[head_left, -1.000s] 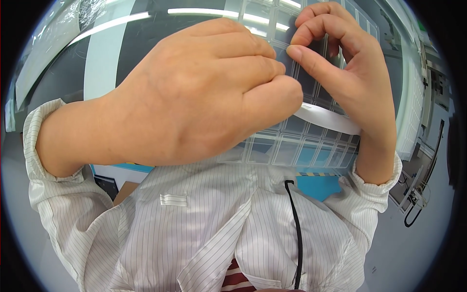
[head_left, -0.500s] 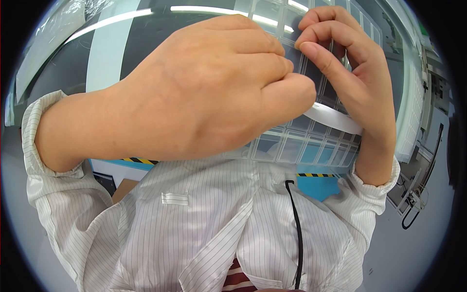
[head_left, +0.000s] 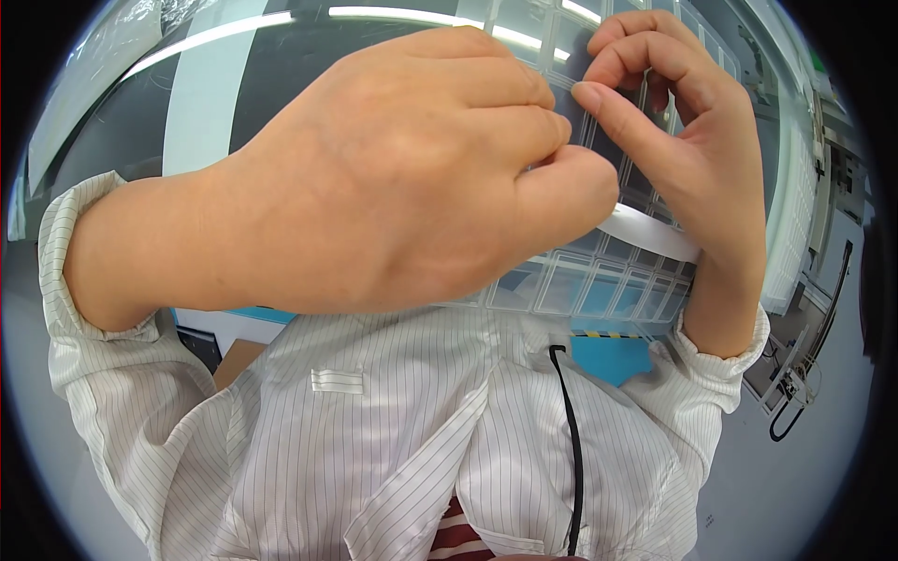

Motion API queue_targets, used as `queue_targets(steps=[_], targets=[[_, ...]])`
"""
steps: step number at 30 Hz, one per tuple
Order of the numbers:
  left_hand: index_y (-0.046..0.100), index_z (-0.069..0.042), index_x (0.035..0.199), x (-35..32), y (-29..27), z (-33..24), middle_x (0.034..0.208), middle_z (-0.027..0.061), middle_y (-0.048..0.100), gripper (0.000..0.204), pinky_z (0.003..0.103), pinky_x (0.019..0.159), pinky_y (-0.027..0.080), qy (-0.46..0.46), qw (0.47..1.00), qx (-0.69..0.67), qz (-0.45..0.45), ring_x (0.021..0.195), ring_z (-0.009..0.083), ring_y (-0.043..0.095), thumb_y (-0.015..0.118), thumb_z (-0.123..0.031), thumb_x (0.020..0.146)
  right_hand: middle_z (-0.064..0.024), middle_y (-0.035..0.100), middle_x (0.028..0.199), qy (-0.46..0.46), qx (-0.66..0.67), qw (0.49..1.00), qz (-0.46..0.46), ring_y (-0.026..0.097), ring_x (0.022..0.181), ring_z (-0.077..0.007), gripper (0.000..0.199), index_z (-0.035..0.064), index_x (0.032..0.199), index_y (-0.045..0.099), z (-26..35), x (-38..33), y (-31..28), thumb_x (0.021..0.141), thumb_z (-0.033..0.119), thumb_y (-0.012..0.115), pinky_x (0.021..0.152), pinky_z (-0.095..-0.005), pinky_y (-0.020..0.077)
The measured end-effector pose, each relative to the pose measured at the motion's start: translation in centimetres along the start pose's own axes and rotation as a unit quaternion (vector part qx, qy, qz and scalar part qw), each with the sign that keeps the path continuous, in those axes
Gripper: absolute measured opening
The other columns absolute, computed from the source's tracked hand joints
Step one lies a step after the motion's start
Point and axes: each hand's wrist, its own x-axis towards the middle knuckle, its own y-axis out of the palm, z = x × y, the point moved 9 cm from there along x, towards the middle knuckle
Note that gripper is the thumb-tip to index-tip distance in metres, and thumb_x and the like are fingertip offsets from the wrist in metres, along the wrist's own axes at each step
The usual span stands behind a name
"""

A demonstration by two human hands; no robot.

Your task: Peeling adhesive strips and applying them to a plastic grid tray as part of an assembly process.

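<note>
My left hand (head_left: pixel 421 168) fills the middle of the head view, back of the hand upward. Its fingers curl down into a closed shape, so whatever they grip is hidden. To its right, my right hand (head_left: pixel 687 126) is raised with thumb and index finger brought together in a pinch. Anything between those two tips is too small to make out. Both hands are above a clear plastic tray divided into compartments (head_left: pixel 613 285). A white curved strip (head_left: pixel 655 232) runs across the tray between my left thumb and right wrist.
A dark glossy surface with a pale stripe (head_left: pixel 208 103) lies on the left. Crumpled clear plastic film (head_left: pixel 98 79) is at the far left. A blue surface (head_left: pixel 608 360) shows beneath the tray, and equipment with a black cable (head_left: pixel 795 393) stands at the right.
Both hands have shifted slightly right. A small gap now shows between my left thumb and index finger. The right hand keeps its pinch.
</note>
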Motion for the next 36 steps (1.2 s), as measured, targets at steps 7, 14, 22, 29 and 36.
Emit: queue_targets(steps=[7, 14, 22, 29, 36], targets=[[0.064, 0.004, 0.087, -0.5, 0.1, 0.3, 0.096, 0.0174, 0.073, 0.020, 0.041, 0.078, 0.059, 0.002, 1.000, 0.003, 0.001, 0.092, 0.0327, 0.073, 0.074, 0.001, 0.070, -0.0068, 0.063, 0.092, -0.056, -0.013, 0.998, -0.018, 0.054, 0.074, -0.0128, 0.010, 0.0007, 0.082, 0.065, -0.7, 0.8, 1.1, 0.084, 0.001, 0.075, 0.065, -0.0251, 0.0431], [0.064, 0.003, 0.087, 0.5, 0.2, -0.2, 0.096, 0.0164, 0.072, 0.021, 0.041, 0.077, 0.059, 0.000, 1.000, -0.001, -0.008, 0.092, 0.0320, 0.072, 0.073, 0.000, 0.069, -0.0077, 0.062, 0.100, -0.076, 0.087, 0.993, -0.004, 0.056, 0.083, -0.0123, 0.009, -0.0006, 0.087, 0.066, -2.2, 0.1, 0.2, 0.089, 0.002, 0.074, 0.073, -0.0244, 0.0450], [0.062, 0.001, 0.084, 0.1, 0.4, -0.2, 0.098, 0.0155, 0.073, 0.018, 0.040, 0.075, 0.059, -0.007, 1.000, 0.013, 0.007, 0.092, 0.0311, 0.072, 0.073, -0.001, 0.069, -0.0070, 0.061, 0.100, -0.037, 0.045, 0.998, 0.022, 0.053, 0.083, -0.0107, 0.008, -0.0011, 0.091, 0.064, -2.2, 0.2, 1.1, 0.094, 0.004, 0.069, 0.073, -0.0233, 0.0427], [0.063, 0.001, 0.083, 0.2, 0.4, -0.2, 0.097, 0.0154, 0.073, 0.018, 0.039, 0.073, 0.059, -0.002, 1.000, 0.012, 0.005, 0.092, 0.0308, 0.072, 0.073, -0.002, 0.069, -0.0058, 0.060, 0.100, -0.005, 0.109, 0.994, 0.005, 0.053, 0.082, -0.0079, 0.008, -0.0010, 0.090, 0.064, -1.5, -0.2, 0.9, 0.094, 0.003, 0.070, 0.071, -0.0205, 0.0425], [0.063, 0.002, 0.083, 0.9, -0.7, -0.8, 0.096, 0.0163, 0.073, 0.018, 0.039, 0.073, 0.059, 0.041, 0.995, 0.050, -0.081, 0.091, 0.0314, 0.073, 0.073, -0.002, 0.069, -0.0046, 0.059, 0.100, 0.028, 0.172, 0.985, -0.012, 0.053, 0.080, -0.0051, 0.009, -0.0010, 0.089, 0.064, -1.9, -0.3, 1.0, 0.093, 0.002, 0.071, 0.069, -0.0177, 0.0422]])
